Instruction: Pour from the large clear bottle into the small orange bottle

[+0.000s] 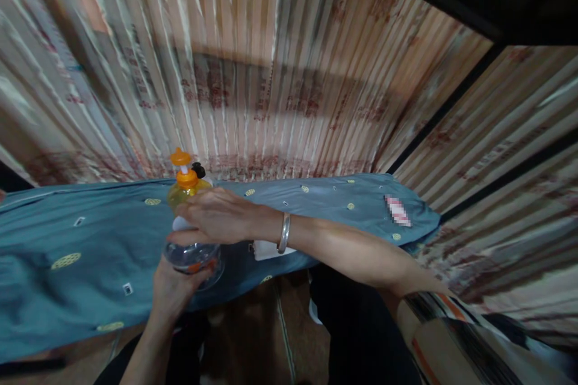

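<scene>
A clear bottle with a white cap is tilted between my hands at the front edge of the cloth-covered surface. My left hand wraps round its body from below. Over its top, my right hand has its fingers closed on the white cap, with a silver bangle at the wrist. Just behind the right hand stands a pump bottle of yellow liquid with an orange pump head; its lower part is hidden. A dark-topped item shows partly behind the pump bottle.
A blue-green cloth with yellow prints covers the long narrow surface. Under my right forearm lies a white flat item, partly hidden. A red and white packet is at the right. Pleated curtains and dark frame bars stand behind.
</scene>
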Tool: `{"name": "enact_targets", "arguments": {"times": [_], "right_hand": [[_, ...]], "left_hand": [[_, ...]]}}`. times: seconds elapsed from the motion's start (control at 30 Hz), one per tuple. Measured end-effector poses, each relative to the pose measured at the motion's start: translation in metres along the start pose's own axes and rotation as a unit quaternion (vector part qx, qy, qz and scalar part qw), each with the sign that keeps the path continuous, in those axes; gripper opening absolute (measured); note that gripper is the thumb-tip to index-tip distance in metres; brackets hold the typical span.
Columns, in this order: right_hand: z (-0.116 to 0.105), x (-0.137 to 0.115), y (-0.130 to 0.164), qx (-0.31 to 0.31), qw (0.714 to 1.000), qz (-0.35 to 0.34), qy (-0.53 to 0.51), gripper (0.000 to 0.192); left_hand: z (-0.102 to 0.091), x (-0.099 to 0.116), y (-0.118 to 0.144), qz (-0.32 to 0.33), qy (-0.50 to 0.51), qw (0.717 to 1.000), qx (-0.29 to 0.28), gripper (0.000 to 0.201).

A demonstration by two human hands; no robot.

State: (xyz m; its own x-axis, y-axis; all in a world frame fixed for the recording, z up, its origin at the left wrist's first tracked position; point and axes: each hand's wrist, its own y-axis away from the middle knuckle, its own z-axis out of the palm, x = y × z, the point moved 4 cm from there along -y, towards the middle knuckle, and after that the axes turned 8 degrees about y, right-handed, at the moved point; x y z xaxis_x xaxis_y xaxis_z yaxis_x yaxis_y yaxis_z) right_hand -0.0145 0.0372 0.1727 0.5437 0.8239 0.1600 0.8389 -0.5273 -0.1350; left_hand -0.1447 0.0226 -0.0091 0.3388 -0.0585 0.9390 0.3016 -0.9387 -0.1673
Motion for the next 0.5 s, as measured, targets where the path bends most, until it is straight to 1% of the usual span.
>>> {"name": "enact_targets", "arguments": {"times": [0.17, 0.27, 0.37, 0.43, 0.5], "right_hand": [[-0.003, 0.005, -0.008, -0.013, 0.998, -0.063, 0.026, 0.034], [-0.005, 0.004, -0.01, -0.046, 0.99, -0.12, 0.057, 0.03], [-0.011, 0.002, -0.008, -0.076, 0.981, -0.161, 0.083, 0.02], [-0.016, 0.0, -0.008, -0.073, 0.981, -0.161, 0.084, 0.02], [-0.019, 0.0, -0.01, -0.057, 0.988, -0.123, 0.075, 0.028]], "left_hand": [[0.0, 0.008, 0.0, -0.02, 0.022, 1.0, -0.002, 0.058], [0.002, 0.01, -0.001, -0.017, 0.027, 0.999, -0.004, 0.06], [0.002, 0.007, -0.002, -0.002, 0.03, 1.0, -0.003, 0.065], [0.002, 0.005, -0.002, 0.009, 0.03, 0.999, -0.007, 0.065], [0.002, 0.004, -0.001, 0.018, 0.028, 0.999, -0.012, 0.055]]}}
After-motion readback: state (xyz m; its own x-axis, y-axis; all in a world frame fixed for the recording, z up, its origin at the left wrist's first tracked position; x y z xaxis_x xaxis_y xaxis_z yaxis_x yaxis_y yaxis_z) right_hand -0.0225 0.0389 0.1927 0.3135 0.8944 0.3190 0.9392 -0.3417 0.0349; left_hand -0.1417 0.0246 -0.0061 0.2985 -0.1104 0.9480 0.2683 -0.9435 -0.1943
